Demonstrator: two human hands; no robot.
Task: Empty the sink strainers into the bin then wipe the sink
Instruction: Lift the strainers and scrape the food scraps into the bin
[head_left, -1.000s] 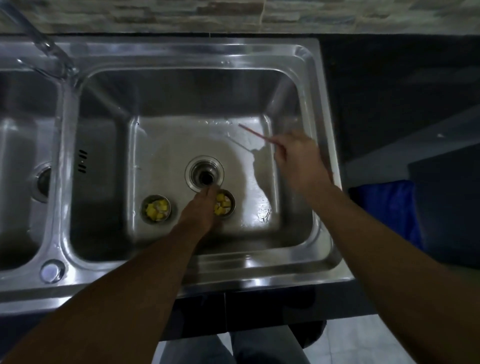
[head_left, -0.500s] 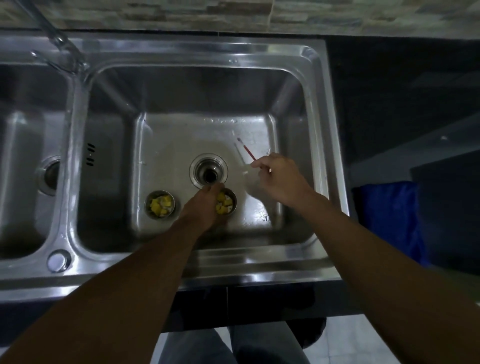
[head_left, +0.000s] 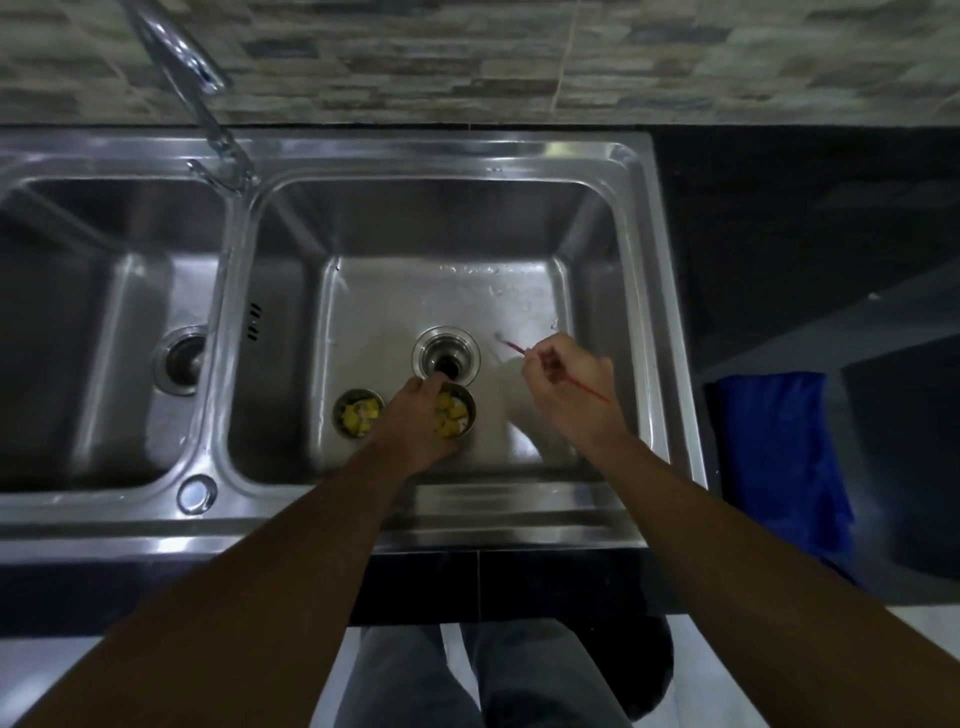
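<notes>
Two round metal strainers with yellow food scraps sit on the floor of the right basin (head_left: 447, 296). My left hand (head_left: 415, 426) grips the right strainer (head_left: 457, 415) by its near-left rim, just below the open drain (head_left: 445, 357). The left strainer (head_left: 358, 413) stands free beside it. My right hand (head_left: 569, 387) is closed on a thin red stick (head_left: 589, 389) with a small brush-like tip, held above the basin floor right of the drain.
A second basin with its own drain (head_left: 182, 358) lies to the left, and the tap (head_left: 192, 88) rises between the basins. A blue cloth (head_left: 779, 457) hangs at the right below the dark counter (head_left: 805, 218). My legs stand below the sink edge.
My right hand with the red stick has come down from the basin's right side to near the drain, and turned the stick. My left hand has stayed on the right strainer.
</notes>
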